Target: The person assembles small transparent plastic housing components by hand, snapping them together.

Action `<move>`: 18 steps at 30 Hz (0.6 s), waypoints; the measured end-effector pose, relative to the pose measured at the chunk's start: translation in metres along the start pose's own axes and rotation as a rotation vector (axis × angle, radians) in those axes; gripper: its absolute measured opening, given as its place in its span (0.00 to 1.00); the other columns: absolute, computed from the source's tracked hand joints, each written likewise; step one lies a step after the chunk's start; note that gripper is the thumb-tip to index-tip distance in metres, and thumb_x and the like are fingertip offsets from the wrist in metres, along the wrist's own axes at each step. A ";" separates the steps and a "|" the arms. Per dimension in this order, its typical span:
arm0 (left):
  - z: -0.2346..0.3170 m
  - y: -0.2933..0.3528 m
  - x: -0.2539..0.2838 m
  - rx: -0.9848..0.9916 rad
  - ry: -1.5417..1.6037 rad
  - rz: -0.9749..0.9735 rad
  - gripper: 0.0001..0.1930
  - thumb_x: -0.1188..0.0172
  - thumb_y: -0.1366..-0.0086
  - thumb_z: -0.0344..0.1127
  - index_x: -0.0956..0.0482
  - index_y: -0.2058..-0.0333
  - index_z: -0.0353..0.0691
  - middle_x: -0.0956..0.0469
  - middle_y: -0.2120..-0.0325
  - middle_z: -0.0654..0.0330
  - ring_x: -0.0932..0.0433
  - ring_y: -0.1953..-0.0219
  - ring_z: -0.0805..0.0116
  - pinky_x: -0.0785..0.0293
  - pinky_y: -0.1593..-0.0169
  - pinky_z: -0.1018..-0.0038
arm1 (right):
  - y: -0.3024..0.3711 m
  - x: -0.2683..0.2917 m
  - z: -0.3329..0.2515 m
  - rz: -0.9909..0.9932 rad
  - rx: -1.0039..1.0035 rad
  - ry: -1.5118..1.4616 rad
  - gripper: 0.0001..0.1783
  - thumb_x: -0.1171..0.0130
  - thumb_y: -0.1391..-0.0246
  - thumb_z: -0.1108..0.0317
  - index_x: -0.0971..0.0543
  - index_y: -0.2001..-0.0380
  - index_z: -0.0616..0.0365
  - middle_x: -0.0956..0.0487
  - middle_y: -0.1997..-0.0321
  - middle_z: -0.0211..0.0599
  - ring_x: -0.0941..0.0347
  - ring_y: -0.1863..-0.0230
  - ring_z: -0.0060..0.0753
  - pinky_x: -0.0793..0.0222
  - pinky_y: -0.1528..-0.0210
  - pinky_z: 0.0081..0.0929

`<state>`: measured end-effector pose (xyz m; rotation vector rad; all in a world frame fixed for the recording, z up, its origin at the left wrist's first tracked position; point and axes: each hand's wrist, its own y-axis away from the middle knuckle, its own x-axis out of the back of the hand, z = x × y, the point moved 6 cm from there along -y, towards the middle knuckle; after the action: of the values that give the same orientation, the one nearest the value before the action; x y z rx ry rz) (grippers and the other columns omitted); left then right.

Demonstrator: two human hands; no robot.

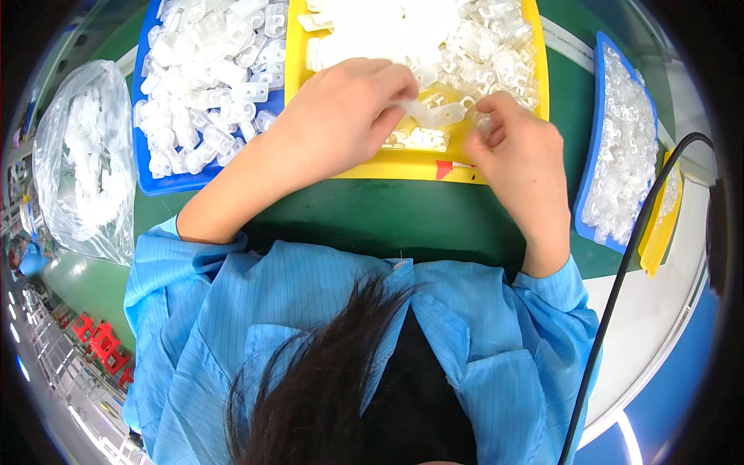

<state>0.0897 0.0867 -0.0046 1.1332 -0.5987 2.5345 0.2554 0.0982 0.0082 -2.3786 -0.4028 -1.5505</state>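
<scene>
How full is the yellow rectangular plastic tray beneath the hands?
The tray is partly full: translucent plastic pieces cover its farther part; its near edge shows bare yellow.

No lettering or numbers are legible.

– Where does your head camera look from?
– From the left of two mounts on your head, facing steeply down past your dark hair and blue striped shirt onto the green worktop
– And how near does it stand to the work?
– Near enough that your left hand and right hand show large above the middle, at the yellow tray
– How wide is your view?
– Fisheye wide: it reaches the red stools at lower left, edges bending toward a dark round rim
</scene>
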 end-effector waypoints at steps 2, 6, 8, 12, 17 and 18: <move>-0.002 -0.007 0.007 0.126 0.148 0.012 0.10 0.44 0.43 0.26 0.25 0.60 0.37 0.26 0.72 0.61 0.25 0.74 0.70 0.29 0.69 0.75 | -0.007 0.010 0.002 0.020 -0.041 -0.256 0.12 0.38 0.57 0.68 0.23 0.67 0.61 0.22 0.76 0.43 0.24 0.76 0.37 0.27 0.67 0.30; -0.012 -0.019 0.001 0.357 0.676 0.048 0.14 0.45 0.38 0.29 0.26 0.53 0.36 0.26 0.70 0.64 0.24 0.72 0.77 0.28 0.69 0.81 | -0.032 0.007 -0.003 0.040 0.038 -0.823 0.12 0.40 0.55 0.76 0.20 0.63 0.59 0.21 0.70 0.32 0.27 0.70 0.20 0.30 0.62 0.17; -0.016 -0.022 -0.004 0.395 0.872 0.071 0.13 0.45 0.37 0.29 0.27 0.54 0.34 0.24 0.68 0.62 0.23 0.71 0.75 0.26 0.67 0.81 | -0.042 0.002 -0.009 0.046 0.125 -0.919 0.14 0.41 0.55 0.80 0.21 0.61 0.62 0.22 0.63 0.32 0.29 0.65 0.19 0.31 0.58 0.16; -0.023 -0.018 -0.006 0.412 1.067 0.191 0.14 0.44 0.38 0.28 0.28 0.53 0.31 0.22 0.63 0.57 0.20 0.65 0.70 0.24 0.58 0.78 | -0.051 0.001 -0.013 0.247 0.049 -1.025 0.14 0.38 0.54 0.78 0.22 0.61 0.65 0.22 0.64 0.36 0.28 0.65 0.20 0.30 0.58 0.17; -0.022 -0.014 -0.005 0.453 1.078 0.237 0.15 0.45 0.38 0.25 0.28 0.53 0.29 0.22 0.62 0.55 0.20 0.61 0.66 0.24 0.56 0.76 | -0.055 -0.011 -0.004 0.103 -0.031 -1.059 0.11 0.38 0.53 0.77 0.22 0.63 0.66 0.20 0.67 0.35 0.24 0.65 0.22 0.28 0.59 0.18; -0.022 -0.015 -0.003 0.427 1.028 0.242 0.15 0.45 0.38 0.24 0.28 0.52 0.29 0.22 0.62 0.54 0.20 0.61 0.66 0.24 0.55 0.76 | -0.055 -0.010 -0.003 0.119 -0.033 -1.101 0.10 0.38 0.52 0.77 0.22 0.63 0.65 0.20 0.68 0.35 0.23 0.66 0.23 0.27 0.59 0.18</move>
<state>0.0839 0.1098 -0.0164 -0.2769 0.0944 3.0331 0.2279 0.1470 0.0041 -2.9917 -0.4081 -0.0622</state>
